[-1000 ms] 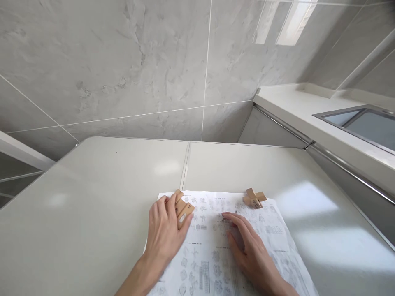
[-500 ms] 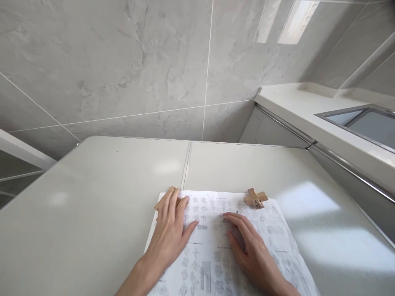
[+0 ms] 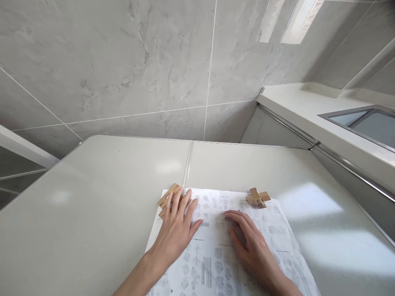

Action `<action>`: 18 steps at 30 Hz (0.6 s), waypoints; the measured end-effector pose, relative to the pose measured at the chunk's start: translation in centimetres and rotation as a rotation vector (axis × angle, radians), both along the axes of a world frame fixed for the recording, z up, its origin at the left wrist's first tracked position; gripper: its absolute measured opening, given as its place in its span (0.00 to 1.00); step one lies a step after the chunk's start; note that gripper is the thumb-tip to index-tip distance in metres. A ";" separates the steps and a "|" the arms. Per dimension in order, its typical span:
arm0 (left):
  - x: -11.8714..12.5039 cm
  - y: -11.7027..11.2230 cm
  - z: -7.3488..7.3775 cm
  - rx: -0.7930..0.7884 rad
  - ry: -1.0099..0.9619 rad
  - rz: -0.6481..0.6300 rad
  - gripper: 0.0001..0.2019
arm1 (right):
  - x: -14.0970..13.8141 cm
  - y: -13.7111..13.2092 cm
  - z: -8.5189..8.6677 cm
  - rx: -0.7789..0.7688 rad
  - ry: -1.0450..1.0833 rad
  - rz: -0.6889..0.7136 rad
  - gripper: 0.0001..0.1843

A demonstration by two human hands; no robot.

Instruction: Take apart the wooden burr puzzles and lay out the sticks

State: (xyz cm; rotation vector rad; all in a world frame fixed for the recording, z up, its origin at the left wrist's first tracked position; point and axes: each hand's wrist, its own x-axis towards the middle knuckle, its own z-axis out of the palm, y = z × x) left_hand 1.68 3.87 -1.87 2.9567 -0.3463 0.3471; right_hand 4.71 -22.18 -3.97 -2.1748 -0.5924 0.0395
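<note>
A large printed instruction sheet (image 3: 212, 242) with rows of small diagrams lies in front of me. My left hand (image 3: 177, 222) rests over its upper left part, fingers spread. Flat wooden puzzle pieces (image 3: 168, 195) stick out from beneath those fingers; one bears a dark mark, and the rest of them is hidden. My right hand (image 3: 251, 242) lies on the right half of the paper, its fingers loosely curved and apart, with nothing visible in them. Beyond it, at the sheet's upper right edge, sits a cross-shaped wooden assembly (image 3: 258, 198) with dark characters on it.
The sheet lies on a glossy white table (image 3: 92, 213) with a seam across it. A grey tiled wall (image 3: 108, 61) rises behind. At the right stands a white counter (image 3: 290, 96) with a metal-framed sink (image 3: 364, 119). A white frame (image 3: 26, 144) is at the left.
My left hand has shifted slightly right, its fingers spreading wider and uncovering more of the wooden pieces. My right hand stays nearly in place. The view has moved a little.
</note>
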 end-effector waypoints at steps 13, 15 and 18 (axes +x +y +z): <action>-0.2 0.2 0.4 -0.075 -0.003 0.069 0.21 | -0.1 -0.2 0.3 0.062 0.048 -0.039 0.16; -0.2 0.2 0.4 -0.073 -0.010 0.077 0.21 | 0.0 -0.3 0.4 0.106 0.089 -0.055 0.14; -0.3 0.1 0.6 -0.113 -0.021 0.073 0.21 | 0.4 -0.8 0.8 0.233 0.218 -0.104 0.12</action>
